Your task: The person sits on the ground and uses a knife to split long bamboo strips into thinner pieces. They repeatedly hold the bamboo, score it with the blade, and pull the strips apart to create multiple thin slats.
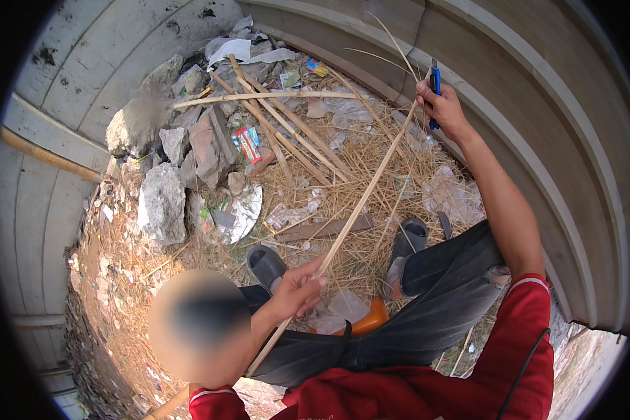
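Observation:
A long pale bamboo strip (360, 204) runs slantwise across my lap, from the lower left up to the far right. Near its lower part, my left hand (299, 291) grips it above my knees. My right hand (441, 106) is closed around a blue utility knife (435, 89) at the strip's far end, arm stretched out. Thin split ends (397, 46) fan out beyond the right fingers. Whether the blade touches the strip, I cannot tell. Straw-like shavings (371, 168) lie on the ground beneath the strip.
Corrugated metal sheets (539, 140) close in at the right and back. Rocks and broken bricks (162, 203) lie at the left. Several bamboo sticks (287, 126) cross at the far middle, amid litter. An orange object (372, 318) sits between my legs. Dark slippers (409, 239) are on my feet.

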Demonstrator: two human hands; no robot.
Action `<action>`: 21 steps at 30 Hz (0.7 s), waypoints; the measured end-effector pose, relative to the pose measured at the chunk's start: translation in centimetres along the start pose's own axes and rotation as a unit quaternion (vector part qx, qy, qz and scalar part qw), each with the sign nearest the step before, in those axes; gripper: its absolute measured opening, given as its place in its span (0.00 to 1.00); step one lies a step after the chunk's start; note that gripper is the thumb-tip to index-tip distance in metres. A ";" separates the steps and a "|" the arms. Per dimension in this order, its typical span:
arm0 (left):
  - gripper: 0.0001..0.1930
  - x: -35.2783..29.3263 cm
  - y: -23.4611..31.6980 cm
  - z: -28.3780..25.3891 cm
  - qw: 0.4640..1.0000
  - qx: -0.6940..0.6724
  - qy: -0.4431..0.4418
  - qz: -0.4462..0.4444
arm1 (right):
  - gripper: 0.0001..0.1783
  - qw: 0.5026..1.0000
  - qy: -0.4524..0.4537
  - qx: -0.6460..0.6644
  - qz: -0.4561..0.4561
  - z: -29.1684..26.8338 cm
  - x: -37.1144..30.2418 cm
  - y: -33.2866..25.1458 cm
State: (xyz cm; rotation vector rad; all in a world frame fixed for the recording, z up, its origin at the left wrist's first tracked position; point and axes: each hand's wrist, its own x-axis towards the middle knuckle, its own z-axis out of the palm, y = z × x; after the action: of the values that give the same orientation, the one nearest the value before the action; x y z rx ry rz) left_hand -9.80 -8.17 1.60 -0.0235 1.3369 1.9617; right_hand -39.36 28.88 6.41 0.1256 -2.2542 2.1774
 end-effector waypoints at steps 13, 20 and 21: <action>0.33 1.0 0.1 0.1 0.984 0.131 0.116 0.036 | 0.25 0.825 0.062 -0.562 -0.017 -5.1 -1.5 0.4; 0.35 1.3 0.4 0.3 0.983 0.124 0.122 0.052 | 0.35 0.840 0.104 -0.521 -0.112 -1.2 -2.8 -1.3; 0.35 1.3 0.4 0.3 0.983 0.125 0.121 0.054 | 0.35 0.850 0.098 -0.507 -0.106 -0.9 -2.8 -1.8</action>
State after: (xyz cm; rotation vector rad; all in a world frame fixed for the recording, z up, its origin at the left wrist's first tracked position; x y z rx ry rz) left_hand -10.84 -7.24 1.50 -0.0727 1.7701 1.9122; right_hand -36.53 29.89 8.09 0.1160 -2.7282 0.6535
